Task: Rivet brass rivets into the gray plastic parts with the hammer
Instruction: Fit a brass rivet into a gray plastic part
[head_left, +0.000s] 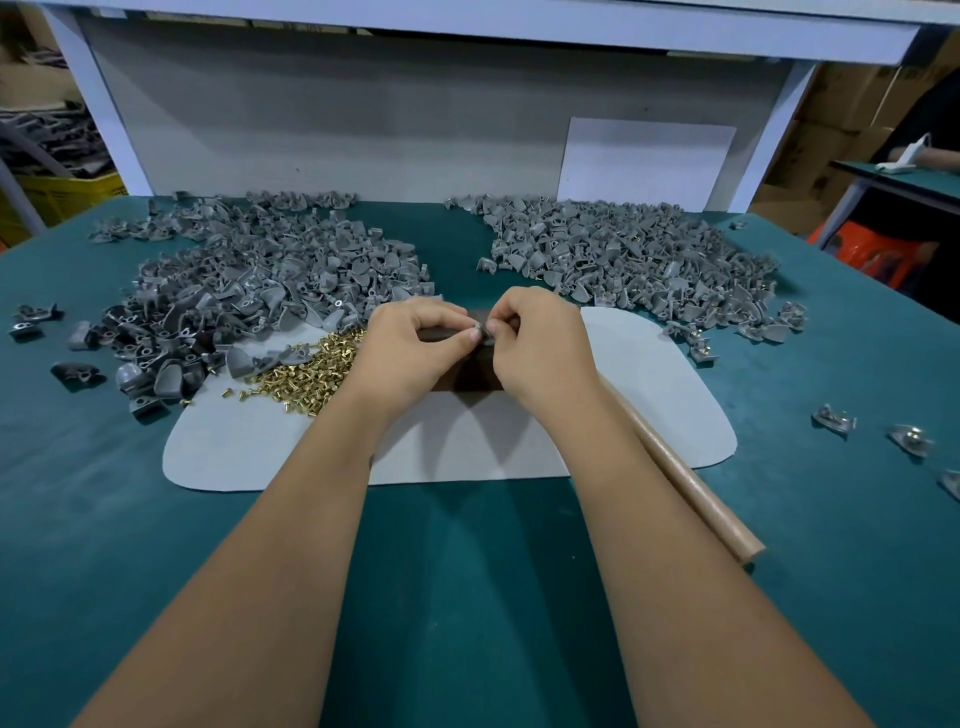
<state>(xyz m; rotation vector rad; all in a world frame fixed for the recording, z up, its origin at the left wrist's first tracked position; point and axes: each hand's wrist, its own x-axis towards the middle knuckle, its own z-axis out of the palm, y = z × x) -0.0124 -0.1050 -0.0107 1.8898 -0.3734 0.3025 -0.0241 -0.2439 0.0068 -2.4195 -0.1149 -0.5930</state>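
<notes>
My left hand (410, 345) and my right hand (540, 343) meet fingertip to fingertip above a dark block (470, 371) on the pale grey mat (649, 395). Between the fingertips sits a small gray plastic part (483, 328); both hands pinch it, and whether a rivet is in it stays hidden. A heap of brass rivets (306, 376) lies just left of my left hand. The hammer's wooden handle (696, 491) lies on the table under my right forearm, its head hidden. A big pile of gray plastic parts (249, 280) spreads at the left, another pile (634, 260) at the right.
The green table top (467, 571) carries a few stray gray parts at the far left (31, 317) and far right (834, 418). A white shelf frame and grey back panel (363, 119) close off the rear. Another person's arm (935, 156) shows at a neighbouring table.
</notes>
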